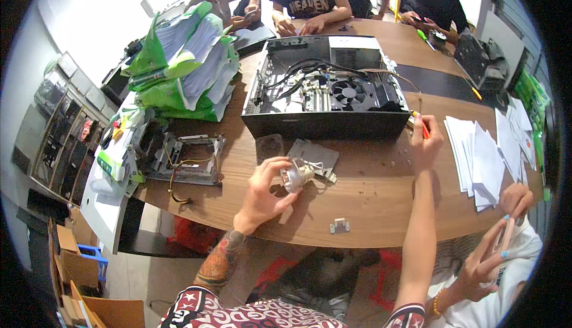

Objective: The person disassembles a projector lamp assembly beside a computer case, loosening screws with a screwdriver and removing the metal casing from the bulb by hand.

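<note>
One lamp (292, 179), axis crosswise, neck (307, 173) rightward, in left grip (266, 188)

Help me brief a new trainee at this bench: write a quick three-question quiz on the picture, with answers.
1. Multiple choice: what does the left hand hold?
a) a phone
b) a silver cup-shaped part
c) a sheet of paper

2. True or false: a fan sits inside the open computer case.

3. Short answer: the right hand holds a red-handled tool. On which side of that hand do the loose white sheets lie?

Key: 1. b; 2. true; 3. to its right.
</note>
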Action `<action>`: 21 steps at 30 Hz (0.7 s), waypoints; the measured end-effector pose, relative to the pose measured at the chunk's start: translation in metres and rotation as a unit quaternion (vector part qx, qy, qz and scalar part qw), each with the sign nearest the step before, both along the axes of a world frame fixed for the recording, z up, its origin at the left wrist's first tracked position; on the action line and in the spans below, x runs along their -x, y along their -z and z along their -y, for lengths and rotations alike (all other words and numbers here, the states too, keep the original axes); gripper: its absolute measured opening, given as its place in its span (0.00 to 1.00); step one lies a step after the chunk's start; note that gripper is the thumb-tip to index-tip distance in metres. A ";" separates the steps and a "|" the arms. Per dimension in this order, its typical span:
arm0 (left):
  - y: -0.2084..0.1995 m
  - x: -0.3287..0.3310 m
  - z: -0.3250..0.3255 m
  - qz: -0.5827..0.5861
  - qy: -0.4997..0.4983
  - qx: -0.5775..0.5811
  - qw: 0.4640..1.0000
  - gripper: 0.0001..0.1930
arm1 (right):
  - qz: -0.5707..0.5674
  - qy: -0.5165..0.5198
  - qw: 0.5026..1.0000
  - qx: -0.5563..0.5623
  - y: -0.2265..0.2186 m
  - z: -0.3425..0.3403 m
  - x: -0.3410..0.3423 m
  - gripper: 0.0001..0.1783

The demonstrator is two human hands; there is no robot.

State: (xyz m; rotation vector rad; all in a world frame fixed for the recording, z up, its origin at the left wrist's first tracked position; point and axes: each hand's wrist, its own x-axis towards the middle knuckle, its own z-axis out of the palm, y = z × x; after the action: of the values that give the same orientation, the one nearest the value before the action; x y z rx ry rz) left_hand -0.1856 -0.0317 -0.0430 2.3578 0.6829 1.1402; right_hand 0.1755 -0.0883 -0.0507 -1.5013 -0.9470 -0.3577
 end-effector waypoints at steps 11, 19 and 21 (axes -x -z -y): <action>-0.025 -0.034 -0.064 0.031 0.056 -0.147 0.987 0.26 | 0.006 0.005 1.000 -0.020 -0.004 -0.002 0.003 0.13; -0.012 -0.031 -0.061 0.025 0.069 -0.035 0.997 0.26 | 0.019 0.005 1.000 -0.008 0.003 -0.008 -0.002 0.15; -0.012 -0.033 -0.060 0.028 0.092 -0.025 0.995 0.26 | 0.009 -0.003 1.000 -0.010 0.002 -0.006 0.000 0.14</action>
State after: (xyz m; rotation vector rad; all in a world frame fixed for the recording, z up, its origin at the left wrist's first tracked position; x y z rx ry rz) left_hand -0.1524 0.0279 -0.0311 2.3640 0.4121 1.1495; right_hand 0.1757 -0.0820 -0.0525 -1.4801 -0.9584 -0.3757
